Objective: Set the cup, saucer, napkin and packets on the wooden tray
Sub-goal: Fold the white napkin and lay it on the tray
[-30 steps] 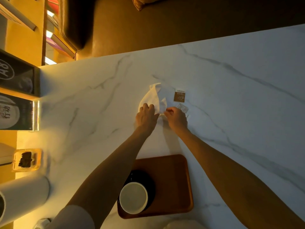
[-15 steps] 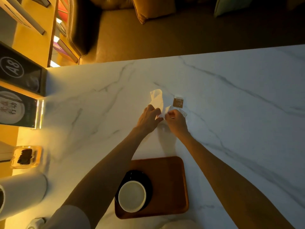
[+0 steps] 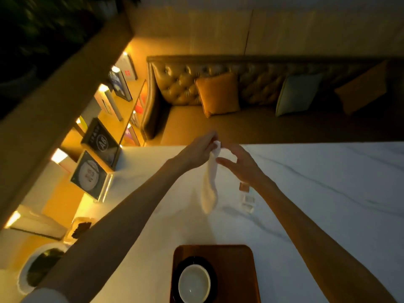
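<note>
My left hand [image 3: 197, 150] pinches the top of a white napkin [image 3: 210, 186], which hangs limp in the air above the marble table [image 3: 328, 204]. My right hand [image 3: 237, 164] hovers just right of it with fingers spread, holding nothing. A brown packet [image 3: 244, 186] and clear packets [image 3: 248, 202] lie on the table under my right wrist. Near the bottom edge, the wooden tray [image 3: 236, 270] carries a white cup [image 3: 194, 283] on a black saucer [image 3: 211, 267] at its left side.
Framed signs [image 3: 90, 174] stand along the table's left edge, with a small amber dish [image 3: 80, 228] and a round white container [image 3: 41, 267] nearer me. A tufted sofa with cushions [image 3: 218, 94] sits beyond the table's far edge.
My left hand has lifted the napkin off the table and it now dangles. My right hand let go and opened. The camera tilted up toward the sofa.
</note>
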Demonstrator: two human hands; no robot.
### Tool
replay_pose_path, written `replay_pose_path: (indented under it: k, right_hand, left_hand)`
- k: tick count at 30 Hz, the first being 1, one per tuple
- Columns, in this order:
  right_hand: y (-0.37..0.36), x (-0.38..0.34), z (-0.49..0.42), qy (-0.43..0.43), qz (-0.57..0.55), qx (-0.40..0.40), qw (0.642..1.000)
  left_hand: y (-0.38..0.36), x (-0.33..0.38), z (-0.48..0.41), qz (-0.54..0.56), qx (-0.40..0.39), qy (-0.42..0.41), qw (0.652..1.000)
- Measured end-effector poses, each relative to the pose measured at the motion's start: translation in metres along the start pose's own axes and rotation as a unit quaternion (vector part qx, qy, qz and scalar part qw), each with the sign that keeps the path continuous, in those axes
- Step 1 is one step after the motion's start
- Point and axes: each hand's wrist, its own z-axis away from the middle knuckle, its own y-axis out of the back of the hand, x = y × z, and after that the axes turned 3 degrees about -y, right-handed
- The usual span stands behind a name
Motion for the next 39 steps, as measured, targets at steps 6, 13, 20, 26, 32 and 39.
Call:
replay_pose_path:
  k: [6, 13, 20, 26, 32, 39]
  right_hand:
    - [0.050, -0.139, -0.004, 0.132, 0.048, 0.069, 0.988]
    - [0.092, -0.246, -0.003, 0.261, 0.039, 0.162, 0.951]
    - [0.169, -0.273, 0.020, 0.162, -0.108, 0.243, 0.950]
    - [0.206, -0.242, 0.041, 0.148, -0.087, 0.227, 0.959]
    - [0.219, -0.222, 0.058, 0.118, -0.170, 0.175, 0.963]
    - [0.250, -0.224, 0.080, 0.120, -0.244, 0.021, 0.962]
  left_hand:
    - [0.094, 0.078, 0.022, 0.034, 0.102, -0.101, 0.989]
    - [0.145, 0.113, 0.050, 0.033, 0.142, 0.010, 0.989]
    - [0.200, 0.132, 0.068, 0.037, 0.177, 0.032, 0.983]
    - [0.236, 0.171, 0.085, 0.199, 0.175, -0.030, 0.964]
    - [0.222, 0.196, 0.073, 0.327, 0.280, 0.030, 0.902]
    - [0.208, 0.204, 0.067, 0.316, 0.287, 0.039, 0.903]
